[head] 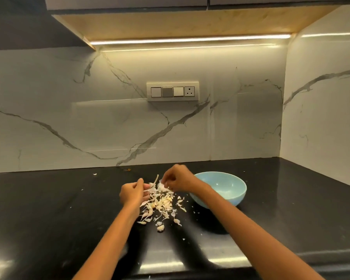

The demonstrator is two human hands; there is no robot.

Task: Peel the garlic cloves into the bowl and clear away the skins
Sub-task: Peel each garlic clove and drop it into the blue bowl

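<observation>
Left hand (132, 192) and right hand (177, 179), fingers curled, pinching papery garlic skins (159, 201) above heap mid-table (49, 209). Blue bowl (226, 188) just right of heap, behind right forearm.

Right arm hides bowl (228, 190) near rim; skins (160, 203) too small to sort.

1. The pile of garlic skins and cloves (160, 203) lies on the worktop (49, 209), near its middle.
2. The bowl (222, 188) stands on the worktop just right of the pile.
3. The left hand (132, 194) is at the pile's left edge; the right hand (180, 178) is over its far end, in front of the bowl's left rim.
4. The switch panel (172, 91) sits on the wall behind.
</observation>
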